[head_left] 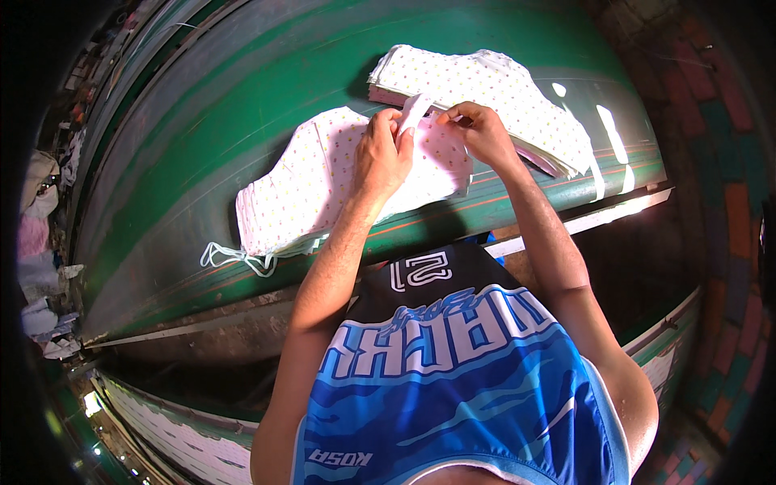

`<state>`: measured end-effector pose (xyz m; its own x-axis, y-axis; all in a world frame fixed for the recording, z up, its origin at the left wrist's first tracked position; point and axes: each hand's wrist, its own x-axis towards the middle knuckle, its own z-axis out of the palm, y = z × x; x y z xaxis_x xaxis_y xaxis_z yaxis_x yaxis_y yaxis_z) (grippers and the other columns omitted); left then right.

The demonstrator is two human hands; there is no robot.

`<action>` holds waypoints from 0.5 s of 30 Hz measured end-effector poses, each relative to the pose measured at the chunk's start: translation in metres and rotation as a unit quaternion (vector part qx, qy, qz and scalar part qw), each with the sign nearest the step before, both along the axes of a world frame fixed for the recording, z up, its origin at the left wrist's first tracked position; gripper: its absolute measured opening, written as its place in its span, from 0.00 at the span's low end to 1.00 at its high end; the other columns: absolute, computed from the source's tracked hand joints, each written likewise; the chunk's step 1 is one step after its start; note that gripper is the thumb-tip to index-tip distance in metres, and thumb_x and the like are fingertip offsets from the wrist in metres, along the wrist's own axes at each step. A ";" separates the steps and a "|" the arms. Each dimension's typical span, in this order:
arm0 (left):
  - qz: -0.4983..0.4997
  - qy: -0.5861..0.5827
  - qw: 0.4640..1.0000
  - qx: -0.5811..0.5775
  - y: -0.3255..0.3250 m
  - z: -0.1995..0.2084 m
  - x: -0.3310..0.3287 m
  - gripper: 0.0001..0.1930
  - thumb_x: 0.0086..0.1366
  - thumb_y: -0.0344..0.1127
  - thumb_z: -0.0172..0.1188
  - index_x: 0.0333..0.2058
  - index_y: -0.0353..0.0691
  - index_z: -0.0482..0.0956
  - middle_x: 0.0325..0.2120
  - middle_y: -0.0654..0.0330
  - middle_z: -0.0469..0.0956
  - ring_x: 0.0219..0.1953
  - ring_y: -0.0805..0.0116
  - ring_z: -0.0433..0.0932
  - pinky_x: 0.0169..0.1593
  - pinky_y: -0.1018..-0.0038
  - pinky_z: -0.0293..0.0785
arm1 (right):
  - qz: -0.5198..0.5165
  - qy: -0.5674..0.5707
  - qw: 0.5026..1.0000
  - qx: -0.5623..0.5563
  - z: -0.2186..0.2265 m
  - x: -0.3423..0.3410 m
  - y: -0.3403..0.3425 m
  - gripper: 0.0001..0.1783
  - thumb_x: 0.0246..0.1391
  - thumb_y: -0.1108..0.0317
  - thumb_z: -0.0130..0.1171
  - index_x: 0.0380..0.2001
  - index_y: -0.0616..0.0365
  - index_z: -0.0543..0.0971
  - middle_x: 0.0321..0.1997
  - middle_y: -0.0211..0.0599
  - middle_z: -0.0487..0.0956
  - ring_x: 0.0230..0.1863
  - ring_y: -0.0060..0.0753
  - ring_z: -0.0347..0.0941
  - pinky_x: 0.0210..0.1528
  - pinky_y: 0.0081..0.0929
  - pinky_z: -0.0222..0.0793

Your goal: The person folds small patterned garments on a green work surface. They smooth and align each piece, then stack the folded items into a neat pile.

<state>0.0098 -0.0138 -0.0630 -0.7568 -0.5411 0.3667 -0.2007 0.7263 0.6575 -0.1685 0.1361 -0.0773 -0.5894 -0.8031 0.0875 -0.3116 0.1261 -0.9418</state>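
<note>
Two stacks of cut fabric pieces, pale with a small dotted print, lie on the green table. My left hand (383, 155) is over the nearer, pinkish fabric stack (303, 174), its thumb and fingers closed on a turned-up fabric flap (416, 111). Just to the right, my right hand (481, 133) pinches at the top edge of the same stack; what sits between its fingertips is too small to make out. A white cord (234, 257) trails in loops from the near stack's lower left corner. Behind and to the right lies the farther fabric stack (485, 85), its layered edges showing.
The green table (210, 145) has worn, curved-looking edges. Pale cloth scraps (40, 267) are heaped at the far left. A light-coloured rail (582, 222) runs along the table's near edge. Coloured bricks (727, 218) show at the right.
</note>
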 end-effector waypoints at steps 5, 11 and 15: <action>-0.002 0.010 0.999 -0.040 0.003 -0.001 0.000 0.20 0.72 0.35 0.69 0.58 0.37 0.74 0.36 0.52 0.83 0.38 0.53 0.84 0.44 0.56 0.81 | -0.023 -0.076 0.996 0.035 -0.001 -0.004 -0.004 0.15 0.61 0.78 0.65 0.51 0.60 0.88 0.42 0.35 0.89 0.42 0.24 0.83 0.48 0.25 0.78; -0.019 0.018 0.995 -0.100 0.012 0.014 0.001 0.21 0.67 0.32 0.72 0.55 0.40 0.77 0.42 0.53 0.79 0.46 0.50 0.83 0.48 0.56 0.81 | -0.067 -0.169 0.983 0.014 -0.005 -0.009 -0.010 0.11 0.65 0.73 0.69 0.50 0.60 0.86 0.39 0.31 0.87 0.39 0.22 0.80 0.44 0.24 0.77; -0.072 0.011 0.986 -0.148 0.030 0.025 0.007 0.13 0.66 0.30 0.72 0.48 0.40 0.82 0.41 0.54 0.78 0.47 0.50 0.81 0.50 0.56 0.81 | -0.094 -0.184 0.978 -0.017 -0.011 -0.005 -0.006 0.13 0.63 0.70 0.71 0.49 0.63 0.84 0.36 0.32 0.85 0.35 0.21 0.80 0.38 0.24 0.76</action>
